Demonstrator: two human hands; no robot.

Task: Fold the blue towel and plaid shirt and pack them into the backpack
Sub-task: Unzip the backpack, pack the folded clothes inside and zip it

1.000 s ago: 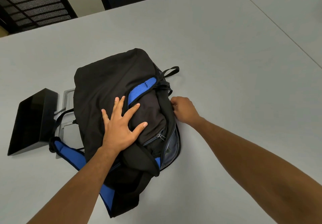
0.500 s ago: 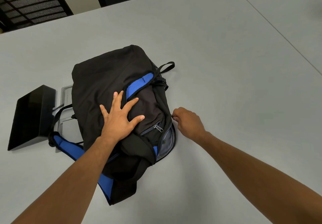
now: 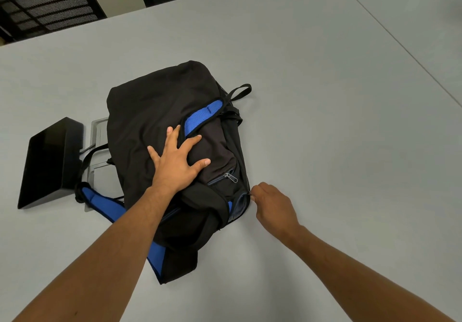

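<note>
Since I'm zipping up, notes:
Left hand (image 3: 178, 164): spread flat, pressing the backpack (image 3: 160, 111) onto the table (image 3: 325, 96).
Right hand (image 3: 271, 202): pinching the zipper pull at the bag's edge, I reckon; pull steadily along the track.
Towel, shirt: not visible, presumably inside.

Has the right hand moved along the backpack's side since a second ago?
Yes. The right hand has slid along the backpack edge toward the person, away from the top strap loop.

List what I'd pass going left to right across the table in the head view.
Glossy black box → black and blue fabric backpack with the left hand flat on it → right hand pinching its zipper.
</note>
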